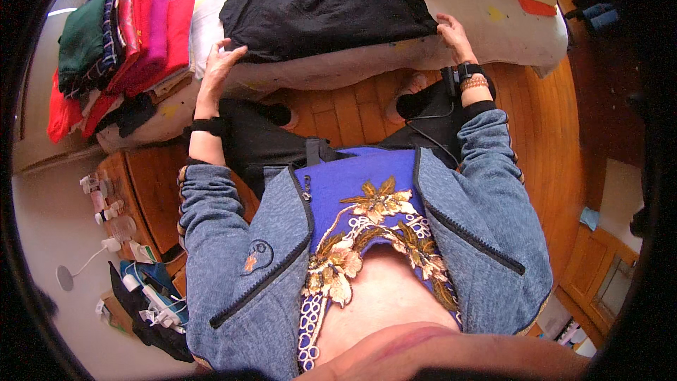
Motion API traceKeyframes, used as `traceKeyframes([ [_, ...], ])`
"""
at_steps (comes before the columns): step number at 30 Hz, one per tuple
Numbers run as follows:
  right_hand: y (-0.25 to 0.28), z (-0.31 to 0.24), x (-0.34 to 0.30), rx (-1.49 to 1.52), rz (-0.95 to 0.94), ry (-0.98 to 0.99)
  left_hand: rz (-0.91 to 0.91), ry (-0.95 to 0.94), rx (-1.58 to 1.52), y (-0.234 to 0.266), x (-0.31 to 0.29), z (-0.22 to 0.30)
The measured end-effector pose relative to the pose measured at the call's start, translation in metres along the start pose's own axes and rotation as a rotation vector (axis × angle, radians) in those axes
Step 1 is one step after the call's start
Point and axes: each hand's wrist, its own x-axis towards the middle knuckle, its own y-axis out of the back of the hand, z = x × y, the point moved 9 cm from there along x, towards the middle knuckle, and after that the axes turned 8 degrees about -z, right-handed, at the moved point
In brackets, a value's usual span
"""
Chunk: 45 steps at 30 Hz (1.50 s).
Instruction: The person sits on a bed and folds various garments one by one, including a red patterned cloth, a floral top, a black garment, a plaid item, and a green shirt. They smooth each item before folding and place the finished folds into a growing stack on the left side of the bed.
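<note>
Two hands (220,67) (456,37), one black garment (328,10), two black wristbands (206,125) (470,70), two blue sleeves (211,197) (486,141), one embroidered top (345,176) and one pale cover (511,39) are showing.

A black cloth (328,10) is spread wide, lightly creased; it is laid near the pale sheet (493,35)'s front edge.

The cloth (324,10) is black, the sheet (511,25) pale with yellow spots, the jacket (486,197) mottled blue.

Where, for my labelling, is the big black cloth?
The big black cloth lies top centre in the head view, on pale fabric, between left hand and right hand.
</note>
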Motion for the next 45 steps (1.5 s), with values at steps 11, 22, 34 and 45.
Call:
traceKeyframes([
  [11, 0.008, -0.025, -0.012, 0.025, 0.073, 0.217, 0.168, -0.07, -0.024, 0.026, -0.017, -0.015],
  [22, -0.003, -0.008, -0.012, -0.209, 0.138, 0.172, -0.072, 0.033, 0.416, -0.01, -0.022, -0.003],
  [34, -0.05, -0.119, -0.018, -0.868, 0.133, 0.547, 0.161, -0.076, 0.378, -0.028, 0.0, 0.008],
  [45, -0.072, -0.136, -0.01, -0.793, 0.183, 0.65, 0.08, -0.256, 0.476, -0.048, -0.016, 0.064],
])
